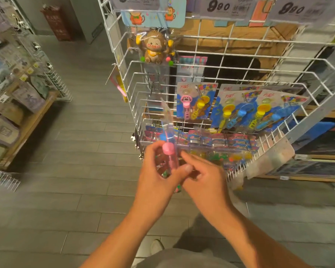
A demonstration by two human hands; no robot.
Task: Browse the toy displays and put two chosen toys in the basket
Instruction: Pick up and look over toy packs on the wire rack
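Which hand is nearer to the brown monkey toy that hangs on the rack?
Left. The left hand is below the monkey toy; the right hand is below and farther right.

Toy picked at wire display rack [230,60]

Left hand [155,171] grips pink-capped packaged toy [167,151]; right hand [203,176] touches it.

Brown plastic monkey toy in clear wrap [154,47]: one. Blue-backed carded bubble-wand sets [195,102]: three visible. White price tags printed 980 [228,5]: three. Bare hands [157,167]: two.
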